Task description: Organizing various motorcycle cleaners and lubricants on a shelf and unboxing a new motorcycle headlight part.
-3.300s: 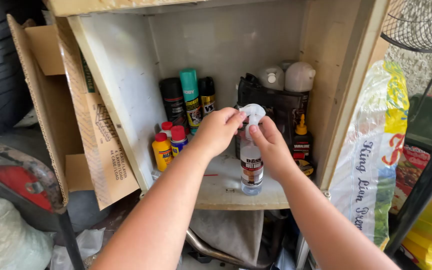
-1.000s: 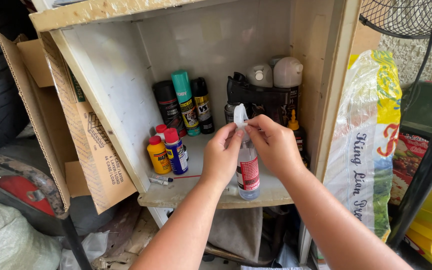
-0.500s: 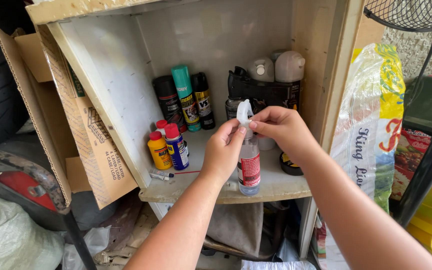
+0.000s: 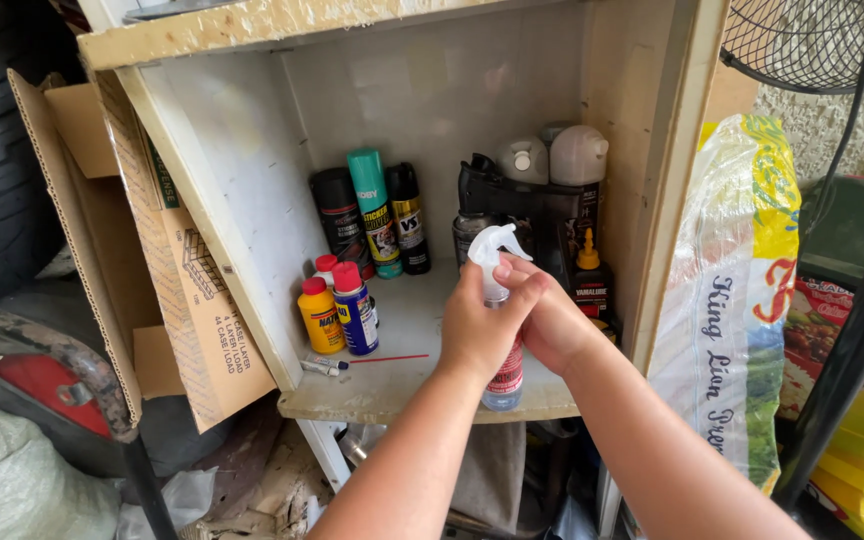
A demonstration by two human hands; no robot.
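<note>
head view: i see the left hand and right hand both wrapped around the neck of a clear spray bottle, which stands near the front edge of the shelf, just right of centre. both grips are clamped on the bottle, fingers overlapping below the white trigger head. its nozzle points toward 2 o'clock, at the black container. at 9 o'clock of the hands stand a yellow bottle and a blue bottle, with a thin red straw lying between. i judge the risks as follows: a twist with the base so close to the lip could tip the bottle off; a squeezed trigger would wet the black container; an elbow swing could topple the small bottles.
</note>
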